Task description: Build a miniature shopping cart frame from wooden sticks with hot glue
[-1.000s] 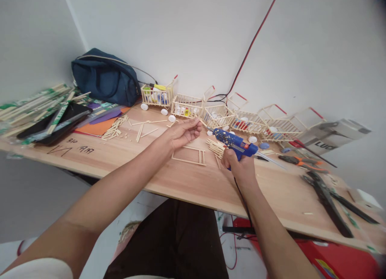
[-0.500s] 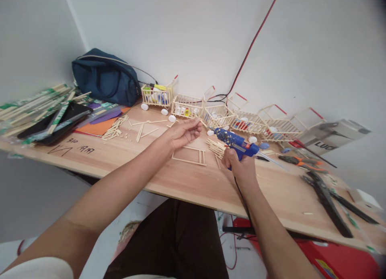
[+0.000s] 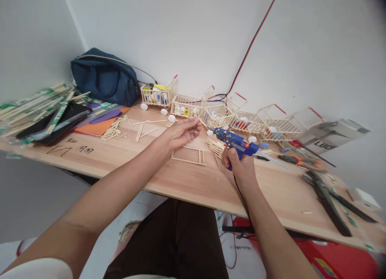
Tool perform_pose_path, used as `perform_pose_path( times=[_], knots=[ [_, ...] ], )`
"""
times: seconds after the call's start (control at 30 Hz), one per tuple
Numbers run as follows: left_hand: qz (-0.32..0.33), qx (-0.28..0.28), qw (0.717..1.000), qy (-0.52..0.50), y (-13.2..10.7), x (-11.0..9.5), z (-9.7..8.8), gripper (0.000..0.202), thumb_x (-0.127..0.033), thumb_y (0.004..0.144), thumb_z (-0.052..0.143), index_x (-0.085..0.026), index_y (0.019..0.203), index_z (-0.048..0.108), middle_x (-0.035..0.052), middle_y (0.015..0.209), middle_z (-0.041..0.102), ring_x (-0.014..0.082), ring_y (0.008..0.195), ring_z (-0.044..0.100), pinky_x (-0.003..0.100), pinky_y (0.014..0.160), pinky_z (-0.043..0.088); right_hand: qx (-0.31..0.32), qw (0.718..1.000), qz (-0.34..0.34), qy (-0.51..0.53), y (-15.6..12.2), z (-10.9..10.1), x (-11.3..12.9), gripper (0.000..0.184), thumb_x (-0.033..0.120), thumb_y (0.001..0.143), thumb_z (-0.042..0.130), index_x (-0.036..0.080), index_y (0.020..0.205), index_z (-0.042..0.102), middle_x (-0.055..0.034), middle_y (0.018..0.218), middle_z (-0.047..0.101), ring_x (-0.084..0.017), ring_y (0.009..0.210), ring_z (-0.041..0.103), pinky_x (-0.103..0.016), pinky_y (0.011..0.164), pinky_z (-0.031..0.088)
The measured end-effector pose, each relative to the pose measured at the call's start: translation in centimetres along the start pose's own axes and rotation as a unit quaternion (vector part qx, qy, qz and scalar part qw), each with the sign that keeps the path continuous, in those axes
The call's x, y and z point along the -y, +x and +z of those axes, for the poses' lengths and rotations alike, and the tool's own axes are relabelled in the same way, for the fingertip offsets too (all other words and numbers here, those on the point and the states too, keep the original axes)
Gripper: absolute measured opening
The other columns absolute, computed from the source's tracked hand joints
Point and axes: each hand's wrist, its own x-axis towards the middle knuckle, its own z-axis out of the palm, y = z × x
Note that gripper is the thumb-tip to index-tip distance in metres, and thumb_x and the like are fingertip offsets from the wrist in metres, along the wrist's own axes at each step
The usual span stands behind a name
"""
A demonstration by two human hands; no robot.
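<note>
My right hand (image 3: pixel 241 166) is wrapped round the handle of a blue hot glue gun (image 3: pixel 237 142), speckled on its front, with a clear glue stick (image 3: pixel 273 159) jutting from its back. The nozzle points left, close to the fingertips of my left hand (image 3: pixel 187 132). Those fingers are pinched on a short wooden stick (image 3: pixel 202 121), mostly hidden by the hand. Below lies a flat frame of wooden sticks (image 3: pixel 188 162), with a crosspiece near its right end. A pile of cut sticks (image 3: pixel 214 147) sits between the frame and the glue gun.
Several small stick-built carts (image 3: pixel 218 116) line the wall, some holding coloured items. At left are a blue bag (image 3: pixel 105 77), bundled sticks (image 3: pixel 33 104), coloured paper (image 3: pixel 96 127) and short stick pieces (image 3: pixel 116 128). Pliers (image 3: pixel 301 162) and a large black-handled cutter (image 3: pixel 327 202) lie at right.
</note>
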Motion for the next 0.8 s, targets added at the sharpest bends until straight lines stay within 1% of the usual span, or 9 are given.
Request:
perform_pose_path(
  times=[0.07, 0.13, 0.2, 0.3, 0.37, 0.53, 0.63, 0.7, 0.8],
  knots=[
    [0.007, 0.006, 1.0, 0.004, 0.1, 0.0, -0.2, 0.016, -0.006, 0.088, 0.062, -0.009, 0.073, 0.063, 0.001, 0.065, 0.064, 0.0056, 0.058, 0.06, 0.015, 0.057, 0.047, 0.01, 1.0, 0.003, 0.026, 0.0, 0.0, 0.2, 0.049, 0.061, 0.091, 0.052, 0.02, 0.064, 0.053, 0.0005, 0.055, 0.051, -0.011, 0.048, 0.045, -0.026, 0.047, 0.037],
    [0.015, 0.007, 1.0, 0.012, 0.2, 0.0, -0.4, 0.013, -0.006, 0.086, 0.064, -0.009, 0.074, 0.064, 0.0011, 0.066, 0.065, 0.0057, 0.058, 0.06, 0.016, 0.058, 0.047, 0.021, 0.998, 0.013, 0.055, 0.0, 0.1, 0.3, 0.044, 0.06, 0.09, 0.054, 0.019, 0.077, 0.06, -0.0017, 0.064, 0.059, -0.011, 0.05, 0.048, -0.025, 0.048, 0.039],
    [0.023, -0.002, 0.999, 0.023, 0.3, 0.0, -0.5, 0.012, -0.005, 0.086, 0.064, -0.009, 0.074, 0.064, 0.0013, 0.066, 0.065, 0.0058, 0.059, 0.06, 0.016, 0.059, 0.047, 0.027, 0.997, 0.022, 0.072, 0.0, 0.1, 0.5, 0.043, 0.061, 0.09, 0.054, 0.019, 0.085, 0.062, -0.0034, 0.072, 0.064, -0.011, 0.051, 0.051, -0.025, 0.047, 0.041],
    [0.035, -0.019, 0.998, 0.046, 0.3, 0.0, -0.4, 0.013, -0.005, 0.086, 0.064, -0.008, 0.074, 0.065, 0.0017, 0.065, 0.065, 0.0058, 0.059, 0.06, 0.016, 0.058, 0.046, 0.028, 0.995, 0.027, 0.087, -0.1, 0.2, 0.9, 0.044, 0.064, 0.088, 0.054, 0.02, 0.085, 0.061, -0.0046, 0.075, 0.066, -0.011, 0.051, 0.051, -0.026, 0.046, 0.041],
    [0.042, -0.024, 0.996, 0.069, 0.2, 0.0, -0.4, 0.011, -0.007, 0.084, 0.068, -0.008, 0.073, 0.066, 0.002, 0.064, 0.066, 0.0055, 0.057, 0.058, 0.017, 0.057, 0.044, 0.02, 0.994, 0.031, 0.101, -0.1, 0.2, 1.2, 0.046, 0.066, 0.087, 0.054, 0.021, 0.086, 0.06, -0.005, 0.077, 0.066, -0.012, 0.052, 0.051, -0.026, 0.046, 0.041],
    [0.061, -0.018, 0.987, 0.146, -0.1, 0.4, -0.1, 0.014, -0.016, 0.076, 0.079, -0.008, 0.072, 0.068, 0.0027, 0.065, 0.068, 0.005, 0.057, 0.058, 0.017, 0.061, 0.044, 0.001, 0.99, 0.025, 0.141, 0.1, 0.3, 1.7, 0.048, 0.07, 0.084, 0.055, 0.022, 0.084, 0.058, -0.0038, 0.073, 0.064, -0.012, 0.051, 0.05, -0.025, 0.044, 0.04],
    [0.073, -0.003, 0.98, 0.185, -0.2, 0.6, 0.1, 0.019, -0.021, 0.072, 0.082, -0.009, 0.069, 0.069, 0.0028, 0.065, 0.068, 0.0049, 0.056, 0.056, 0.018, 0.06, 0.042, -0.005, 0.991, 0.026, 0.132, 0.1, 0.3, 1.5, 0.048, 0.07, 0.084, 0.055, 0.022, 0.083, 0.057, -0.0035, 0.073, 0.063, -0.012, 0.052, 0.05, -0.025, 0.044, 0.04],
    [0.082, 0.002, 0.975, 0.208, -0.2, 0.7, 0.1, 0.019, -0.022, 0.07, 0.083, -0.009, 0.067, 0.069, 0.0028, 0.064, 0.067, 0.0054, 0.056, 0.056, 0.018, 0.059, 0.041, -0.012, 0.994, 0.025, 0.107, 0.1, 0.2, 1.1, 0.047, 0.068, 0.085, 0.055, 0.022, 0.084, 0.058, -0.0033, 0.073, 0.063, -0.013, 0.054, 0.051, -0.026, 0.045, 0.04],
    [0.089, 0.001, 0.965, 0.246, -0.1, 0.8, 0.0, 0.018, -0.022, 0.069, 0.083, -0.01, 0.068, 0.07, 0.0036, 0.065, 0.068, 0.0059, 0.056, 0.055, 0.019, 0.057, 0.04, -0.029, 0.999, 0.01, 0.009, -0.1, -0.2, 0.5, 0.042, 0.062, 0.088, 0.054, 0.021, 0.085, 0.059, -0.0025, 0.072, 0.061, -0.013, 0.054, 0.049, -0.027, 0.049, 0.04]
  ],
)
